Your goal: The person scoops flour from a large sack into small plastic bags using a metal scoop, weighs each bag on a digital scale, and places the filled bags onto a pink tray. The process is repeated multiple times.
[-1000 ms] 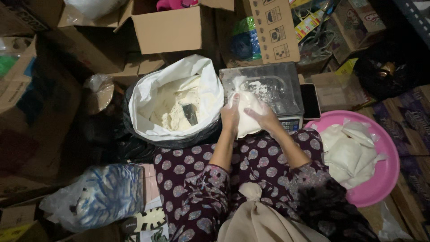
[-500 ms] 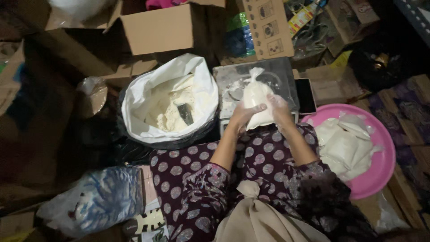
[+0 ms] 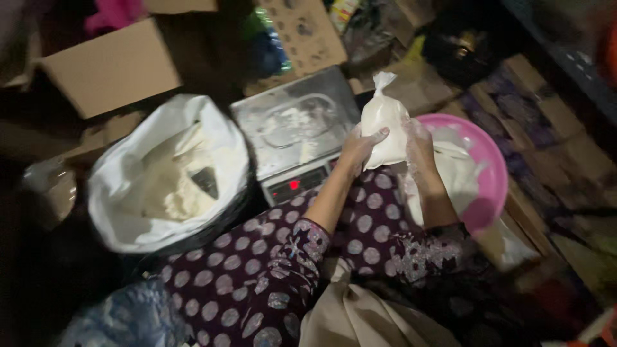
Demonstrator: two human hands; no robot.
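Right of centre in the frame, one small clear bag (image 3: 384,125) of white powder, held up between two hands just above the near right corner of the scale (image 3: 297,132) and beside the pink basin (image 3: 493,186). Left hand (image 3: 357,149) cupped against the bag's lower left side, fingers pressed together and curled around it; right hand (image 3: 421,146) flat against the right side, wrapped in thin clear plastic, fingers too blurred to tell whether spread or closed. Probably soft and slumping, moderately heavy for its size, with a thin skin likely slippery from the dust and easy to tear or spill at the open, twisted top. Best taken from below with a cupped palm, or pinched at the gathered neck near the top. One metal-topped scale at the upper middle, dusted white, with a small red light on its front. One large white sack (image 3: 168,173) at centre left, open, with powder and one dark scoop inside. One pink basin at right, holding several filled bags, count unclear. At least two cardboard boxes (image 3: 109,67) across the top. One bluish plastic bag (image 3: 122,318) at lower left.
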